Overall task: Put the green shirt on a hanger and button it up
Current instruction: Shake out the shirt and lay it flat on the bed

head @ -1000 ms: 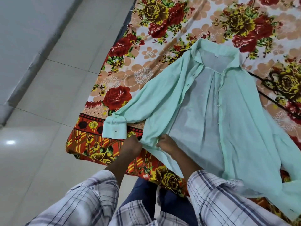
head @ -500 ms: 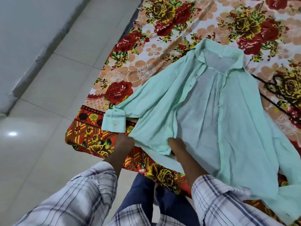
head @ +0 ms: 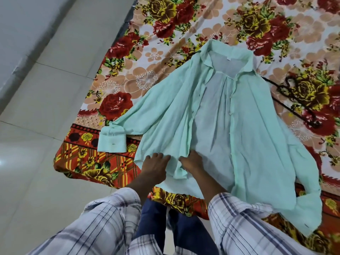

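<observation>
Smoothing the left front panel of the green shirt [head: 248, 144] at its near hem.
Shirt lies open, collar far, on the floral bedsheet [head: 165, 74] spread over the tiled floor [head: 46, 126]. 0.5 s ago the 2 hands were apart along the hem; now they sit close together, and the left panel lies wider toward the near left. Left hand [head: 156, 164]: fingers laid over the hem, thumb hidden, so grip cannot be told. Right hand [head: 191, 162]: narrow grip, fingers curled into a fold of the same panel. Dark hanger [head: 315, 123] lies on the bedsheet just right of the shirt, well apart from both hands. Reading: preparation only, shirt not yet on the hanger, no button closed. Open fronts should ease slipping the hanger into the shoulders.
</observation>
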